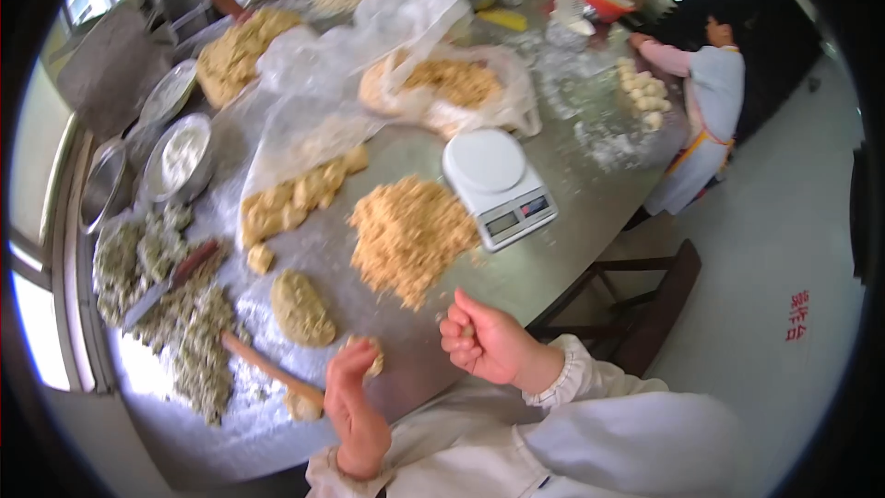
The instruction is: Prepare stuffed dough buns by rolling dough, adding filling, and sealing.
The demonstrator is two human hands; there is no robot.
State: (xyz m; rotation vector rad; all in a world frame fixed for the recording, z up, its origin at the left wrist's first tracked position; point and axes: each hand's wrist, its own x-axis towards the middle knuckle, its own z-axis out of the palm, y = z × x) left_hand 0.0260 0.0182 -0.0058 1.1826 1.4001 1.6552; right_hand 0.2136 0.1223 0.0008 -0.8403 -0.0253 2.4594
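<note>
My left hand (354,387) is curled at the table's near edge. A pale dough piece (375,360) shows at its fingers, partly hidden by them. My right hand (487,342) is a fist with the thumb up, and a small yellowish lump (468,331) peeks out between the curled fingers. Beyond it lies a heap of crumbly orange-tan filling (411,238), touching a white digital kitchen scale (498,187). An oval yellow-green dough lump (303,308) rests left of the heap. By my left hand, a wooden rolling pin (273,370) lies with one end over a small dough ball (302,407).
A knife (169,283) lies on a greenish crumbly mass (200,339) at left. Metal bowls (178,159) line the window side. Cut dough pieces (297,197) lie partly under plastic sheeting (318,131). A co-worker (712,97) stands by dough balls (643,93). A wooden stool (650,311) is at right.
</note>
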